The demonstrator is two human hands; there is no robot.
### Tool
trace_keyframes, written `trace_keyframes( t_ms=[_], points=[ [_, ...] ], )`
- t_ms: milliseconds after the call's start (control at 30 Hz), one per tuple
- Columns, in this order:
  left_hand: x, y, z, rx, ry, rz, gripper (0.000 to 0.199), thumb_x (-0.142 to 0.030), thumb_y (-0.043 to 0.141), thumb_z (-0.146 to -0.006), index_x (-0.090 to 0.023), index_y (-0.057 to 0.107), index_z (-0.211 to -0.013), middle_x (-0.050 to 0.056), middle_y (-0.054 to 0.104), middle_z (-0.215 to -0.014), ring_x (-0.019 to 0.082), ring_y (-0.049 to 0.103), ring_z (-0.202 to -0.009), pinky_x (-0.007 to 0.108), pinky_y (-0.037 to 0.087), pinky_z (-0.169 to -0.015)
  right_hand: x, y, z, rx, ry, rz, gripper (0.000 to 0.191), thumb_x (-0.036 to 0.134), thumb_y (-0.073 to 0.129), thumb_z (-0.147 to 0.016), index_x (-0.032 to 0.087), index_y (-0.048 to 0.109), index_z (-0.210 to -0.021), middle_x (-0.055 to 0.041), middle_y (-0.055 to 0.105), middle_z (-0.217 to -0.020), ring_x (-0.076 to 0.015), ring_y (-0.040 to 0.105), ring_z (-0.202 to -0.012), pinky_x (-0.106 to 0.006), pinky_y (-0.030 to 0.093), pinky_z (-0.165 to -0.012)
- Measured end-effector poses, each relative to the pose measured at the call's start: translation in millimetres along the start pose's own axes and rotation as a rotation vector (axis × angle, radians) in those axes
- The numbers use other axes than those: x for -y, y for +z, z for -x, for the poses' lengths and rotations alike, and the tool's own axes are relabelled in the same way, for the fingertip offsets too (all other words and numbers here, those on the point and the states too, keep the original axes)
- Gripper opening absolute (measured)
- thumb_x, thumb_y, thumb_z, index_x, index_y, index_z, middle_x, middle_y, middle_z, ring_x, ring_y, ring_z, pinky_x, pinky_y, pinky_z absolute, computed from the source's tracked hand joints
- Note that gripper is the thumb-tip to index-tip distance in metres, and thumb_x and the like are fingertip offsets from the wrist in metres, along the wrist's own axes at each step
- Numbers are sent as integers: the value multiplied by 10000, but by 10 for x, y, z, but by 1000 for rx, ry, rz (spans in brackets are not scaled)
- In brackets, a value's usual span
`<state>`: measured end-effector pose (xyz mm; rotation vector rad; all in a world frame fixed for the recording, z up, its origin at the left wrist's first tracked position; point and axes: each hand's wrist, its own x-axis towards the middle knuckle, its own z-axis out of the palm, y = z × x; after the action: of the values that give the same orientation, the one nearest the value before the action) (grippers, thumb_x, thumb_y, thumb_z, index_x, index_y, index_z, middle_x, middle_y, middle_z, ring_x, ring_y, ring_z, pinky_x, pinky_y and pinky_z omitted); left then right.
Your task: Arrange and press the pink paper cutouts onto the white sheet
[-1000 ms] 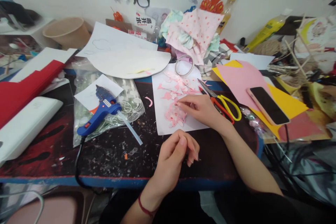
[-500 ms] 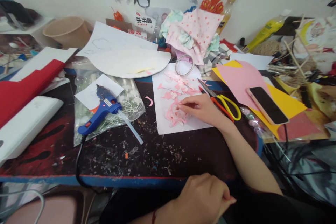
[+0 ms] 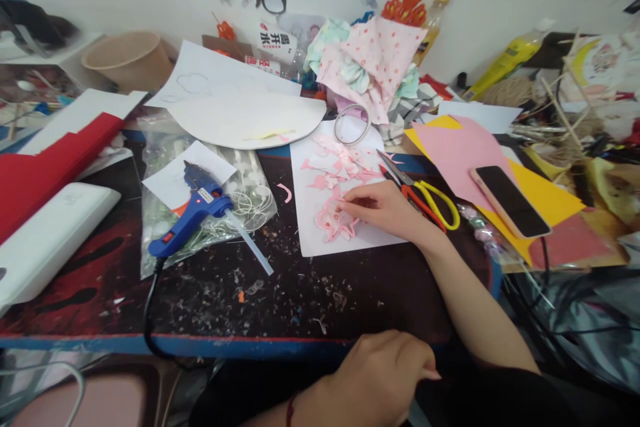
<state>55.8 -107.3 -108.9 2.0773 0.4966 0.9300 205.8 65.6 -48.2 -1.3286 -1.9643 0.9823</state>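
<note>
Right hand (image 3: 387,210) is seen pinching pink paper cutouts (image 3: 334,220) on the white sheet (image 3: 320,213), centre frame. Left hand (image 3: 385,377), bottom centre, is loosely curled, apparently empty. Thin cutouts could be torn, or snagged on the nearby scissors (image 3: 425,197).

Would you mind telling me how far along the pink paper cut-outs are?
Done: many pink cut-outs lie on the white sheet, scissors set aside. In hand: the right hand fingers them; the left hand is off the table. Left: the glue gun lies untouched.
</note>
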Motion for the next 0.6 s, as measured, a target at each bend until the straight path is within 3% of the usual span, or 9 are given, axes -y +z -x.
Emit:
trace_keyframes(
  t_ms=[233,300,367,433,533,600],
  points=[
    [1,-114,-41,-107,-19,172,223,-130,430,-1021,-136,646,-968,96,756,-786,174,709,-660,271,590,-636,-3,-12,-1,-4,-13,22,290,412,673,-936,172,774,-808,-3,663,-683,-112,483,-614,-265,352,-581],
    [-19,-215,-97,-177,-118,306,255,-103,436,-998,-127,685,-948,91,755,-745,163,704,-621,257,585,-616,0,-7,-2,-9,-13,22,277,396,676,-936,170,776,-812,-1,667,-685,-111,488,-617,-265,349,-582],
    [-39,-358,-191,-222,-326,492,237,-93,503,-973,-130,725,-898,79,760,-730,141,697,-591,219,565,-583,1,-3,-4,-6,-10,14,265,382,677,-936,165,780,-824,-5,678,-699,-113,498,-626,-265,355,-587],
    [-42,-510,-309,-357,-512,764,201,-138,604,-948,-124,731,-793,70,754,-686,102,634,-483,170,505,-474,-1,-4,-5,1,-6,5,267,381,676,-935,159,779,-829,-8,677,-704,-117,499,-630,-265,359,-591],
    [-1,-674,-467,-503,-556,1054,229,-283,706,-931,-118,731,-775,85,779,-709,81,590,-415,142,440,-383,-2,-15,-6,10,-10,8,270,382,673,-935,156,771,-826,-6,654,-695,-117,484,-627,-267,355,-592],
    [40,-712,-523,-526,-553,1154,242,-315,717,-937,-117,739,-800,89,795,-746,76,605,-423,125,437,-376,3,-22,-5,13,-14,12,272,376,667,-939,156,760,-809,1,632,-682,-114,471,-623,-267,349,-593]
  ],
)
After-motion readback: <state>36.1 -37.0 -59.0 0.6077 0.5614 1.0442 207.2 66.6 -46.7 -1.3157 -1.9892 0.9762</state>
